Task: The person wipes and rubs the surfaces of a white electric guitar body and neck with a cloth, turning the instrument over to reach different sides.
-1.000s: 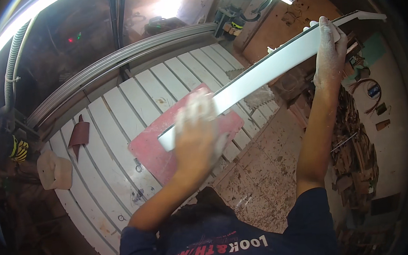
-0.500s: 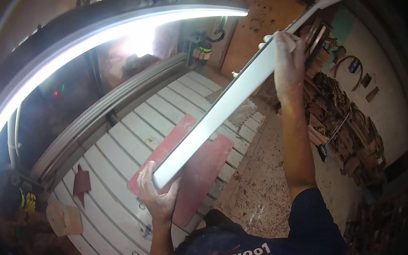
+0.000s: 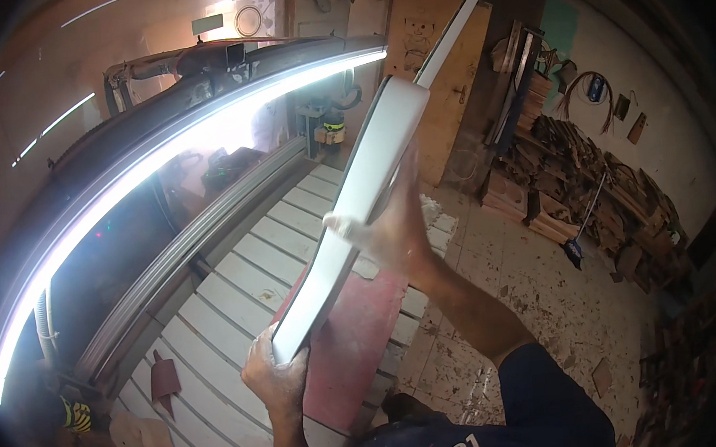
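Observation:
A long white curved panel is tilted steeply upward, its far end reaching toward the top of the view. My left hand grips its lower end. My right hand holds the panel's right edge around the middle, with a pale cloth or pad pressed between palm and panel. Below the panel a red flat pad lies on the white slatted worktable.
A bright strip light arcs above the table's far rail. A dark red sanding scrap and a pale cap-like object sit at the table's left end. Stacked wood pieces line the right wall; the floor is littered with chips.
The panel has swung from nearly flat to steeply upright. My left hand slid down to its lower end and my right hand moved down to its middle.

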Motion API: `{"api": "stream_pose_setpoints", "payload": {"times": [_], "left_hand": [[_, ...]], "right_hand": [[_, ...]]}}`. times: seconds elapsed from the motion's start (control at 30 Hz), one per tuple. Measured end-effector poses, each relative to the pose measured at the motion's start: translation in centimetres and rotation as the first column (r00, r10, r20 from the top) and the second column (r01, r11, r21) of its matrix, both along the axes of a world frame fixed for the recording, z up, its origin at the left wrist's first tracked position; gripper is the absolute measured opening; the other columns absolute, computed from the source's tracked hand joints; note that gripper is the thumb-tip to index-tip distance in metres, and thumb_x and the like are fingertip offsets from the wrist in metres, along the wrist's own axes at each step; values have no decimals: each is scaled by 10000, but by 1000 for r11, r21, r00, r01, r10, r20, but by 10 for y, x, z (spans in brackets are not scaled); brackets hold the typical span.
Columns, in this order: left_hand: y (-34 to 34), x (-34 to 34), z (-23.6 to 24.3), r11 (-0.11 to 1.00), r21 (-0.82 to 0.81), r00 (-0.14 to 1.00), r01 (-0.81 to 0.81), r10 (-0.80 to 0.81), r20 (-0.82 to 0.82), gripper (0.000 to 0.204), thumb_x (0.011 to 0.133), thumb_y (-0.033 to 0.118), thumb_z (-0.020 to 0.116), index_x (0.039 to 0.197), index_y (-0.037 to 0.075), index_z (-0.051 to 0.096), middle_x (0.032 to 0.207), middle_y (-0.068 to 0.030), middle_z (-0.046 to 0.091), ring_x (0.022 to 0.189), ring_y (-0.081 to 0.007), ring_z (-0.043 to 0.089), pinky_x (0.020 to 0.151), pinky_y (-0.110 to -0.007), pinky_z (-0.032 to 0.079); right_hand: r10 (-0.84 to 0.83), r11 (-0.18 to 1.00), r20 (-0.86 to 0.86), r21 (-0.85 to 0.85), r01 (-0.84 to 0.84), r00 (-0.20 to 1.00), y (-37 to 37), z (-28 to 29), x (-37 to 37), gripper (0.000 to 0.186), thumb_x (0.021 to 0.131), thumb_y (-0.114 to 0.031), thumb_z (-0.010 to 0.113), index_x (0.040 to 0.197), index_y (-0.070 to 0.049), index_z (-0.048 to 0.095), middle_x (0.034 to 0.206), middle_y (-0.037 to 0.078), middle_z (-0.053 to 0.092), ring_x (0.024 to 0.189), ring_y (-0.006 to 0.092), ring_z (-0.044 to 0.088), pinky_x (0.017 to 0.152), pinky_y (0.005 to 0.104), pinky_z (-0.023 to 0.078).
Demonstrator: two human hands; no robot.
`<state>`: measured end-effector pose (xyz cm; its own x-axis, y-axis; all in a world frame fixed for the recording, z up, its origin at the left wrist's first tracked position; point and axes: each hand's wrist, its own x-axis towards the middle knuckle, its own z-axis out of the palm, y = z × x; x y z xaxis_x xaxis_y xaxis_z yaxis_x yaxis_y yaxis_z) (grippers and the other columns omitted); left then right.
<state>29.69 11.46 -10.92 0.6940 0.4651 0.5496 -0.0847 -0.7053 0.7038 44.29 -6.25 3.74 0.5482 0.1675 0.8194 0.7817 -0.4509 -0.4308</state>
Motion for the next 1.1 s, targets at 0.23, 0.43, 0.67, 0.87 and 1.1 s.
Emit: {"api": "stream_pose_setpoints", "payload": {"times": [0.23, 0.43, 0.67, 0.87, 1.1], "left_hand": [[15, 4, -5, 998, -21, 998, 57, -57, -23, 424, 628, 143, 812, 1022, 35, 699, 922, -150, 712, 847, -330, 704, 766, -387, 548], [55, 29, -14, 990, 12, 990, 141, -141, -28, 465, 611, 261, 886, 995, 66, 709, 941, -131, 719, 886, -337, 692, 789, -418, 547], [108, 79, -20, 978, 187, 985, 87, -113, 132, 647, 623, 394, 898, 1115, 23, 701, 1101, -155, 702, 1044, -341, 631, 919, -422, 508], [65, 113, -35, 979, 141, 977, -150, 125, 173, 784, 857, 526, 707, 1432, 32, 509, 1478, -195, 486, 1408, -395, 370, 1187, -502, 263], [-40, 143, 31, 997, 55, 954, 57, -71, 290, 987, 886, 665, 575, 1513, -49, 308, 1492, -295, 355, 1432, -462, 274, 1177, -643, 110]], "right_hand": [[120, 927, 121, 341, -155, 985, -14, 76, 32, 875, 812, -137, 800, 1503, 68, 304, 1151, 185, 607, 994, 229, 654, 916, 366, 551], [189, 922, 303, 271, -275, 934, -22, 70, 67, 246, 879, -81, 744, 1085, -3, 636, 966, 72, 684, 888, 139, 641, 800, 286, 528], [284, 907, 274, 234, -350, 919, 14, 82, 53, 174, 940, -99, 658, 1059, 27, 675, 1013, 47, 666, 920, 109, 617, 873, 257, 478], [140, 947, 246, 250, -203, 959, 22, 83, 65, 190, 931, -140, 696, 1026, 26, 691, 995, 50, 685, 921, 110, 634, 860, 260, 491], [10, 955, 250, 286, -83, 968, 43, 83, 58, 198, 916, -165, 738, 1000, 10, 699, 942, 53, 698, 872, 114, 641, 801, 262, 512]]}}
